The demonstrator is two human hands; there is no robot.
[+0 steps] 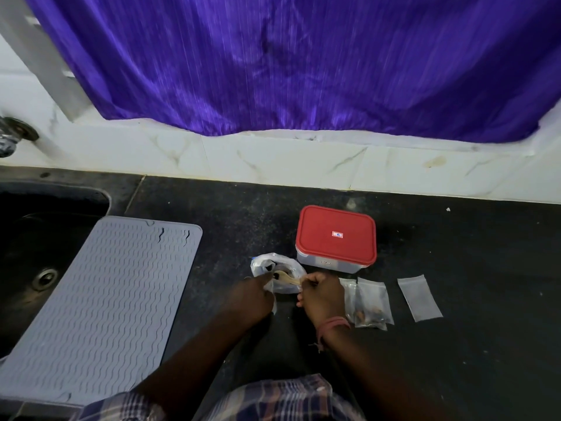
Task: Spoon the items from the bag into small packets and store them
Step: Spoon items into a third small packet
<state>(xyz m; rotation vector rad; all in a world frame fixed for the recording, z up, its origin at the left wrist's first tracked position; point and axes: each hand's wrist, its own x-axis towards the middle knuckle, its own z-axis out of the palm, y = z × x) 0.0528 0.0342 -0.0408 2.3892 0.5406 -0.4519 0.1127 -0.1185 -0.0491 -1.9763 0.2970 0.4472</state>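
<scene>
A clear plastic bag (283, 264) with dark items inside sits open on the black counter. My left hand (252, 296) pinches a small clear packet at the bag's near edge; most of the packet is hidden by the hand. My right hand (321, 294) grips a wooden spoon (287, 278), whose bowl carries a dark item over the bag's mouth. Two filled small packets (372, 302) lie just right of my right hand. An empty small packet (419, 297) lies further right. A container with a red lid (337, 237) stands shut behind the bag.
A grey ribbed silicone mat (103, 305) lies at the left, partly over a dark sink (39, 238). A white tiled wall and a purple curtain (303, 65) rise behind the counter. A tap (12, 135) sticks out at the far left.
</scene>
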